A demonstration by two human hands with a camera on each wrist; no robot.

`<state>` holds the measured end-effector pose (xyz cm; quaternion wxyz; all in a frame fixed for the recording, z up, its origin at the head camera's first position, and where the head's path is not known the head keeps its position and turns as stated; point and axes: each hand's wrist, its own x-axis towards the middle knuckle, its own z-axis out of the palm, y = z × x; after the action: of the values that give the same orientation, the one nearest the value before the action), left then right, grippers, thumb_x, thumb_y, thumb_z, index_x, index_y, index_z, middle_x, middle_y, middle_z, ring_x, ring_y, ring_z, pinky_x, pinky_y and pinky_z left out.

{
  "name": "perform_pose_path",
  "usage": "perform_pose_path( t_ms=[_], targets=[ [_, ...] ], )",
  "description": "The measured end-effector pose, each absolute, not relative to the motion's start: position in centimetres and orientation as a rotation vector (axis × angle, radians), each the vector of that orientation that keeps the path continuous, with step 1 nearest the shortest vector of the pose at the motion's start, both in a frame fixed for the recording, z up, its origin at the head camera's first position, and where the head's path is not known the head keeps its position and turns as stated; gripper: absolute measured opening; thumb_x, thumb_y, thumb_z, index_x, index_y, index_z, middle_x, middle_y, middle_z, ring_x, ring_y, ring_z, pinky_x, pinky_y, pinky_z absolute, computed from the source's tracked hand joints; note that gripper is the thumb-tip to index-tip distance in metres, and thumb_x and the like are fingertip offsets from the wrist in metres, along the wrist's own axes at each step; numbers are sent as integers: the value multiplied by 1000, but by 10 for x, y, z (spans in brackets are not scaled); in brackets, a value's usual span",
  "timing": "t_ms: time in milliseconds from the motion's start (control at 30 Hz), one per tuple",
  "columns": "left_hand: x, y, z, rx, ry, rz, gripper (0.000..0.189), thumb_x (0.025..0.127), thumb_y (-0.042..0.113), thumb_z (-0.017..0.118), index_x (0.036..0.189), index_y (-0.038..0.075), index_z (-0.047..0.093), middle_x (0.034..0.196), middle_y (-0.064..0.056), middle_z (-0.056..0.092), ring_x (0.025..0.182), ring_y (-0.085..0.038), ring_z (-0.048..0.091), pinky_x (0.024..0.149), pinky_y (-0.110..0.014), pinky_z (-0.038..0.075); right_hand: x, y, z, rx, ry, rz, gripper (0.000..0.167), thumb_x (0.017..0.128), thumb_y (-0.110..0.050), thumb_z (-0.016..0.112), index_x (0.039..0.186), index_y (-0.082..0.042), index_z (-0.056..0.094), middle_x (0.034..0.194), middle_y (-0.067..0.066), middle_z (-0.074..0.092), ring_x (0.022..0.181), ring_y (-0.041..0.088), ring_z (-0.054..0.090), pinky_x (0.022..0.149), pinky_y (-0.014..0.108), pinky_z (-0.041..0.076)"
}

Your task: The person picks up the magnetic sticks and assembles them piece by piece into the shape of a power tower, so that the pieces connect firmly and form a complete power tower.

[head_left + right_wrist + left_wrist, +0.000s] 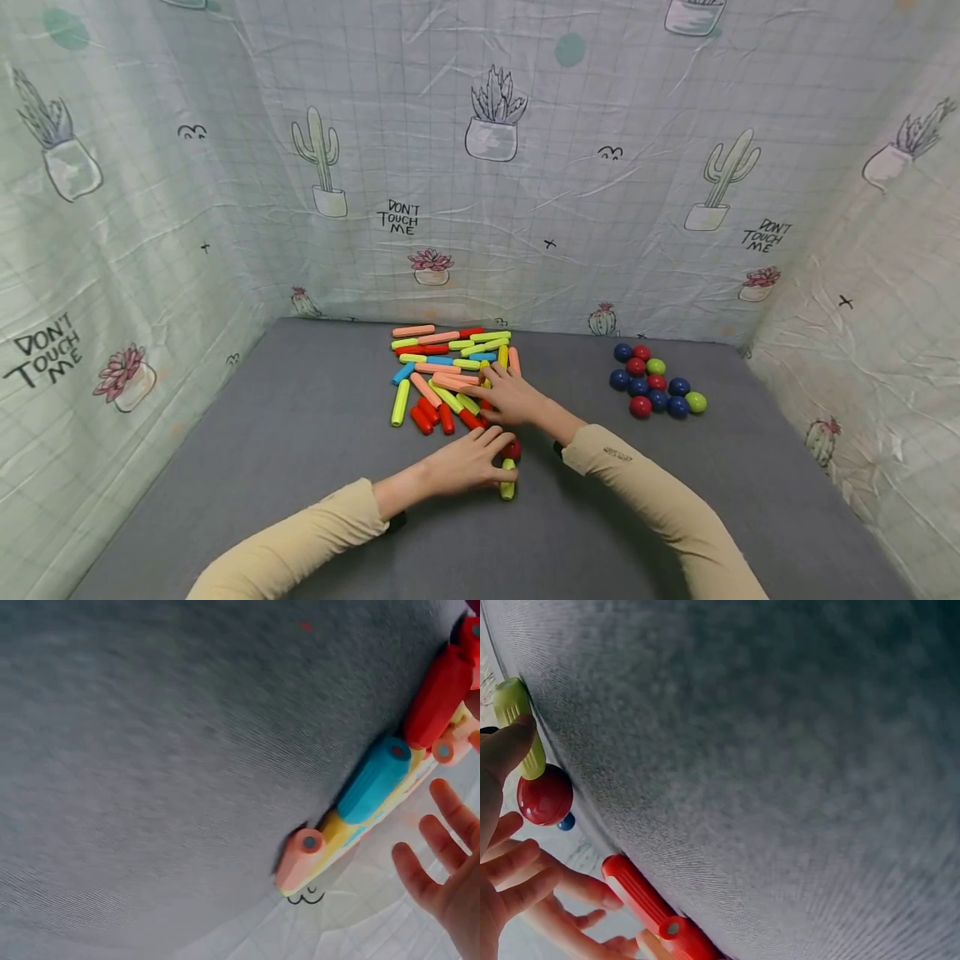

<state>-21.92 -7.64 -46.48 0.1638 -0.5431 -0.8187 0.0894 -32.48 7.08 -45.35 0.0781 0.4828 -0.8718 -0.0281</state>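
Tan cloth sleeves (296,542) lie nearest; the left hand (465,461), fingers loose, thumbs a lime-green plastic-looking stick (507,488). Left wrist: it touches a shiny red ball (545,796) — go gently, so nothing rolls. Right wrist: the right hand (448,881), fingers wide, near a blue stick (373,782).

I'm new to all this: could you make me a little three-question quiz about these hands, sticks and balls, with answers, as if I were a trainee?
1. Pick one: which ball sits next to the yellow-green, ribbed, plastic-looking stick at the left hand? a) blue b) red c) yellow-green
2. True or false: the right hand is at the group of glossy, round, multicoloured balls.
3. Count: how many yellow-green balls are in that group?

Key:
1. b, a glossy, round red ball.
2. False; it is at the pile of multicoloured, plastic-looking sticks.
3. Two.
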Motion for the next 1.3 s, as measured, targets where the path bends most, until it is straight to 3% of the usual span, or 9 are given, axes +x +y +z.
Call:
perform_pose_path(
  t_ms=[133, 300, 500, 633, 800, 1100, 1300],
  targets=[
    [-220, -76, -465, -1534, -2312, 296, 26, 86, 39, 54, 111, 37, 48, 124, -7, 48, 109, -20, 43, 89, -32, 41, -328, 65, -448, 1448, -2691, -137, 49, 83, -27, 53, 131, -30, 44, 108, 8, 45, 90, 19, 33, 66, 30, 25],
    [-221, -75, -465, -1487, -2265, 352, 32, 87, 30, 55, 118, 31, 48, 117, -5, 49, 101, -17, 45, 86, -29, 42, -328, 58, -444, 1444, -2737, -232, 50, 81, -27, 55, 130, -33, 44, 108, 7, 44, 93, 19, 34, 70, 34, 29],
    [-222, -73, -465, -1392, -2195, 502, 30, 89, 24, 52, 119, 21, 52, 108, 0, 51, 91, -14, 45, 80, -25, 41, -329, 58, -444, 1355, -2779, -294, 44, 80, -43, 57, 122, -32, 51, 106, 6, 44, 96, 20, 37, 73, 36, 33],
    [-224, -74, -467, -1369, -2194, 512, 28, 88, 24, 54, 117, 23, 51, 105, 0, 51, 90, -14, 44, 79, -26, 41, -330, 63, -444, 1297, -2818, -280, 43, 79, -51, 56, 119, -33, 53, 105, 7, 44, 97, 22, 37, 81, 43, 35],
    [-225, -74, -467, -1350, -2226, 483, 25, 87, 24, 55, 112, 26, 50, 103, 0, 51, 91, -16, 44, 80, -28, 42, -329, 69, -445, 1281, -2806, -289, 45, 79, -56, 55, 115, -31, 54, 102, 5, 42, 95, 22, 37, 77, 41, 34],
    [-223, -72, -467, -1342, -2239, 439, 16, 87, 25, 56, 102, 24, 51, 97, 3, 52, 86, -13, 45, 78, -27, 42, -326, 69, -454, 1409, -2599, -219, 31, 80, -46, 60, 98, -22, 58, 101, -4, 57, 86, 16, 44, 72, 35, 37],
    [-222, -73, -466, -1330, -2236, 481, 17, 89, 28, 52, 106, 24, 52, 96, 3, 52, 86, -13, 45, 77, -26, 40, -323, 66, -453, 1416, -2647, -181, 30, 82, -42, 59, 109, -30, 59, 101, -2, 56, 89, 15, 43, 72, 33, 34]
  ],
)
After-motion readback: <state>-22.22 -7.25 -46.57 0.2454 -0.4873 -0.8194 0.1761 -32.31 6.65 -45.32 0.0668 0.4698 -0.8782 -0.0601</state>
